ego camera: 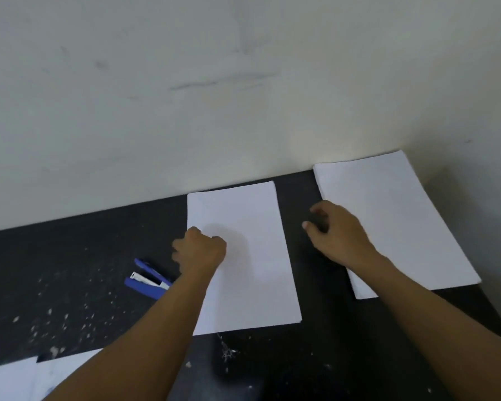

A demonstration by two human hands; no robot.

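**Steadying one sheet, reaching for the stack**

Nearest me, at the lower left of the frame, loose papers (9,380) lie on the dark, speckled worktop (70,256). Just beyond them, left of centre, a blue stapler (148,280) sits hinged open, untouched.

Next comes my left grip (198,250). Its fingers are curled together into a fist that rests on the left edge of the sheet (252,256) at the centre of the frame. I see nothing clamped inside it. The sheet lies flat, its far end near the wall (185,82).

To the right, my right grip (337,231) hovers over the bare strip between the sheet and the stack (402,215). Its fingers are loosely bent with the thumb apart from them, and it holds nothing. The fingertips are just beside the stack's left edge. The stack lies at the right of the frame, its far end against the wall.

I judge this the gathering step, with the sheet held down and the next page due from the stack. The next move calls for the right grip to close lightly on the top page alone, lift its edge, and lay it squarely on the sheet.
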